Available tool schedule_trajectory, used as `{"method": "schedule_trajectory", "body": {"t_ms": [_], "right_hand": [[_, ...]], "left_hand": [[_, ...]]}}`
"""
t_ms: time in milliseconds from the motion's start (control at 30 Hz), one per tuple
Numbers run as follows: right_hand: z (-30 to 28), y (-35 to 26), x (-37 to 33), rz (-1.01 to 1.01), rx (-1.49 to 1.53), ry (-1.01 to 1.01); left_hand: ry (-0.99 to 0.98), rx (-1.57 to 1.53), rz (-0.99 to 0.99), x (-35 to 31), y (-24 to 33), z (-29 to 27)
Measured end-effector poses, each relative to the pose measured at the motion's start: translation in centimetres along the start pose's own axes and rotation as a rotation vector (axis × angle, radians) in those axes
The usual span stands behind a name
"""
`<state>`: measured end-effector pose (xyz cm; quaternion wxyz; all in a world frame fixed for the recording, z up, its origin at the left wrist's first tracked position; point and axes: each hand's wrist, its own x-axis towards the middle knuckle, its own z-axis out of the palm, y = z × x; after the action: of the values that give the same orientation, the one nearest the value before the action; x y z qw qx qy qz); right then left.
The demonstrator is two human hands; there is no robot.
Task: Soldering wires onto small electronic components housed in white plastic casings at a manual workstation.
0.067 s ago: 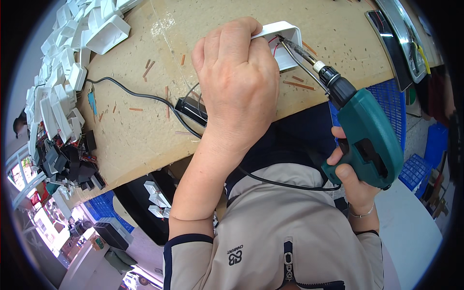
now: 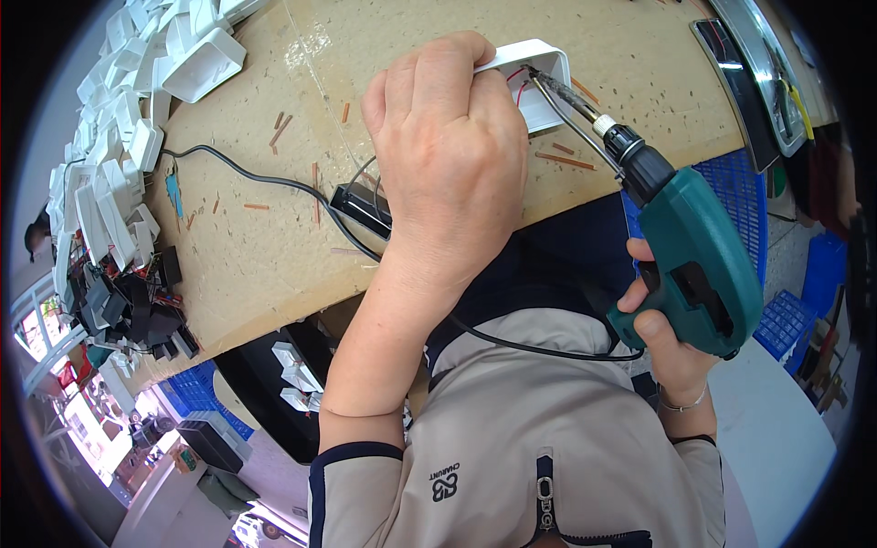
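Note:
My left hand (image 2: 452, 146) is closed on a white plastic housing (image 2: 541, 117) at the far side of the table; its palm side is hidden. Inside the housing run thin red wires (image 2: 521, 89). My right hand (image 2: 671, 352) grips a green soldering gun (image 2: 703, 256) by its handle. The gun's hot tip and the thin feed tube beside it reach into the housing, ending close to the wires; whether they touch I cannot tell. Beneath my left wrist lies a small black box (image 2: 363, 210), partly covered, with a black cable (image 2: 260, 176) passing beside it.
White housings (image 2: 206, 66) are heaped at the table's left, with black parts (image 2: 114, 306) nearer me. Short copper-coloured sticks (image 2: 565, 162) are scattered over the tabletop (image 2: 274, 247). A dark flat panel (image 2: 731, 82) lies at the far right. Blue crates (image 2: 735, 205) stand below the right edge.

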<state>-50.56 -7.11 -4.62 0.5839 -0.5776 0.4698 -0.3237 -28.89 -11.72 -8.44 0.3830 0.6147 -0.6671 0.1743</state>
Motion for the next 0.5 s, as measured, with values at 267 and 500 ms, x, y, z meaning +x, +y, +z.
{"method": "schedule_trajectory", "body": {"t_ms": [267,500], "right_hand": [[0.15,-0.1,-0.24,0.022,0.028,0.009],[-0.08,-0.17,-0.66,0.089,0.029,-0.004]], "left_hand": [[-0.004,-0.01,0.0,0.0,-0.07,-0.08],[-0.003,-0.011,-0.009,-0.02,-0.05,-0.04]]}}
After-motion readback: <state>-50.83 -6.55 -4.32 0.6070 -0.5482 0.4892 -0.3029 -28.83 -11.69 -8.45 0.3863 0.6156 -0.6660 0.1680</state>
